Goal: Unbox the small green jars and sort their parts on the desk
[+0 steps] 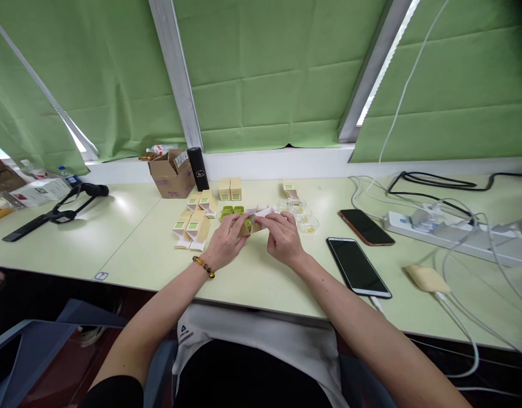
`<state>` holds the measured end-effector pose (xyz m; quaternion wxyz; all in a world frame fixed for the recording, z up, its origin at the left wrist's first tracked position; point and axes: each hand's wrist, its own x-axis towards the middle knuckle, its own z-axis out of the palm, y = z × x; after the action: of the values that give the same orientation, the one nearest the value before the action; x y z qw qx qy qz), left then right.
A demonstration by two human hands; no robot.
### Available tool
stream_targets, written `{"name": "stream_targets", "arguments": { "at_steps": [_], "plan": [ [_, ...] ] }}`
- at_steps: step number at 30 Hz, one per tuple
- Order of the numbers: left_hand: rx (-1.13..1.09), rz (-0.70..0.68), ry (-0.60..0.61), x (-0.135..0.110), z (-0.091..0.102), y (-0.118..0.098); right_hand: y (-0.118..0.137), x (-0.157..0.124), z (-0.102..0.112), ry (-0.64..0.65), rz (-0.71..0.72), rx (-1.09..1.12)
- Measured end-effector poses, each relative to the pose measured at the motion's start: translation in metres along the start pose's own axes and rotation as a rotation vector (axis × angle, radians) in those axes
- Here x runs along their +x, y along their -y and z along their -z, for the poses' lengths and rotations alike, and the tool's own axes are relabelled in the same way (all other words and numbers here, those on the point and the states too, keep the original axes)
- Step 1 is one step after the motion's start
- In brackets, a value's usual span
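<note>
Table [133, 249] spans the frame. Power strip [490, 243], right, and cardboard box [171, 177], left of centre, do not obstruct. Left hand [224, 241] and right hand [285, 238], frame centre: fingers of both clamped on one small carton [256, 228], not yet closed. Four cartons [196, 225] left of it show open flaps, apparently unfinished. Clear cups [308, 224] crowd the right hand; green cups [233, 211] sit unboxed.

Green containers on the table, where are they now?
In the head view, the green containers sit left of centre, just beyond the left hand and in front of two yellow boxes.
</note>
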<state>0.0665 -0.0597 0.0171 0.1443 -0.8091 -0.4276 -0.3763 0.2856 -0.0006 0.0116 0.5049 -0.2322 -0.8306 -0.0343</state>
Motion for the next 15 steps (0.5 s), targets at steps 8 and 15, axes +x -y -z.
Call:
{"name": "stream_targets", "arguments": {
  "at_steps": [8,15],
  "plan": [
    [0.086,-0.060,-0.010,0.001,-0.001,0.000,0.011,0.004,0.001,-0.051,-0.160,0.053],
    [0.210,-0.149,0.022,-0.005,-0.009,0.001,0.022,0.004,-0.012,-0.001,-0.394,0.152]
  ]
}}
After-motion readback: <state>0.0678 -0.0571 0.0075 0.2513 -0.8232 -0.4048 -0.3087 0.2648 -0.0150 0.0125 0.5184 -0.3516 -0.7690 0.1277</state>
